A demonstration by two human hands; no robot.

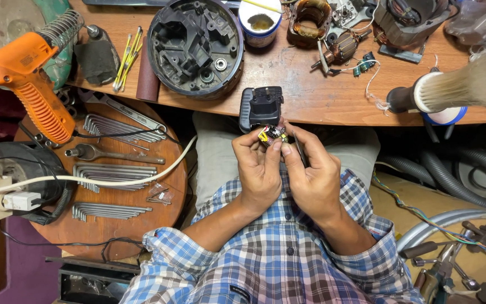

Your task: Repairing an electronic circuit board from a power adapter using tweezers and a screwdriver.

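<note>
My left hand [259,166] and my right hand [313,174] meet in front of my chest, just below the bench edge. Between the fingertips sits a small electrical part [273,134] with yellow and red bits, joined to a black plastic housing [261,107] that rests against the bench edge. My left thumb and fingers pinch the small part. My right hand also touches it and grips a thin dark tool [299,151] that runs down between its fingers.
The wooden bench [310,90] carries a round black motor casing [195,48], a white tin [260,22], copper-wound motor parts [333,50] and a brush [451,93]. At the left, an orange heat gun [29,79] and hex key sets [108,174] lie on a round wooden table. Grey hoses [457,174] lie at the right.
</note>
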